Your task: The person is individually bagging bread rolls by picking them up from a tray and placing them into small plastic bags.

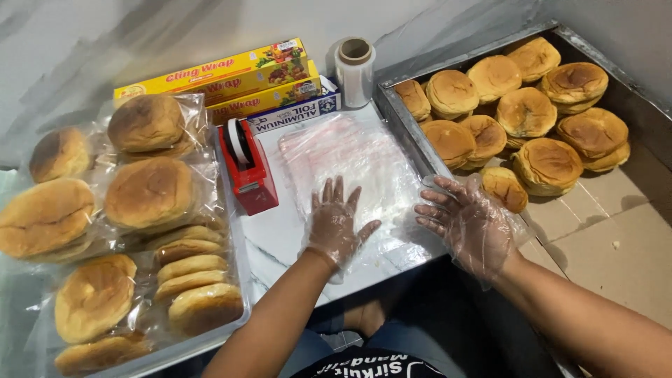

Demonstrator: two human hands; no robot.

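Both my hands wear thin clear plastic gloves. My left hand (336, 222) lies flat, fingers spread, on a stack of clear plastic bags (350, 157) that rests on a white board (276, 231). Just to its right, my right hand (467, 220) hovers open at the near right corner of the bags, beside the metal tray's edge. It holds nothing. The nearest loose bun (505, 187) lies just past its fingers, inside the metal tray (402, 115) lined with cardboard and filled with several round brown buns (525, 112).
On the left, a tray (234, 318) carries several buns packed in clear bags (147, 192). A red tape dispenser (248, 168) stands by the board. Behind it are yellow wrap boxes (224, 77), a foil box (294, 115) and a roll of clear tape (355, 70).
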